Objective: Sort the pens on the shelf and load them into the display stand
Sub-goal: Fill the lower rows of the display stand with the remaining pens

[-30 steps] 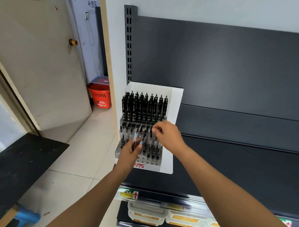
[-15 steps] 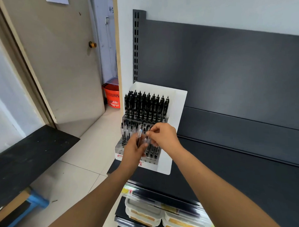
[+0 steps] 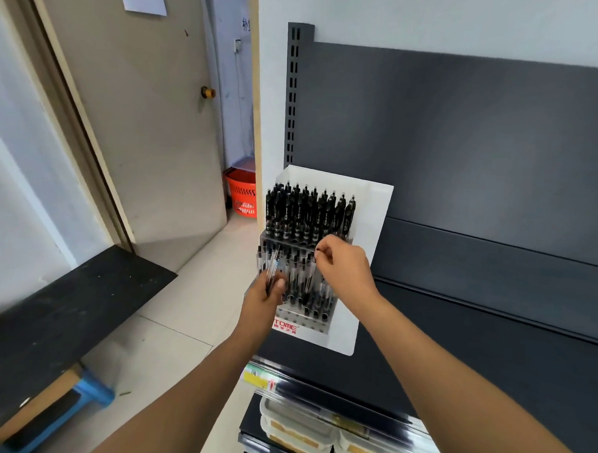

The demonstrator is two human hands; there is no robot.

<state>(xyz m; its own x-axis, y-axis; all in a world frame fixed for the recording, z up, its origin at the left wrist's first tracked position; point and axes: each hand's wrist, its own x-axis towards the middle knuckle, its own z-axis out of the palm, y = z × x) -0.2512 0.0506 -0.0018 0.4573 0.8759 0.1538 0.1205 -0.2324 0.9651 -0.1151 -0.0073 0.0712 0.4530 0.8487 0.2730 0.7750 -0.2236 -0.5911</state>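
Note:
A white and clear display stand (image 3: 369, 236) sits at the left end of the dark shelf (image 3: 491, 337). Its back row holds several black pens (image 3: 308, 213); its lower rows hold several clear-barrelled pens (image 3: 305, 281). My left hand (image 3: 263, 300) grips a small bunch of clear pens (image 3: 273, 266) upright in front of the stand's left side. My right hand (image 3: 344, 266) is over the middle row, thumb and forefinger pinched on the top of one pen (image 3: 311, 274) that stands in the stand.
Below the shelf edge with its price tag (image 3: 260, 378), a lower shelf carries lidded food boxes (image 3: 299, 428). To the left are a beige door (image 3: 141, 116), an orange basket (image 3: 242, 196) on the tiled floor, a black bench (image 3: 47, 318) and a blue stool (image 3: 91, 392).
My right hand has moved from my left hand's bunch to the stand's middle row with one pen. The camera has shifted, showing more of the door.

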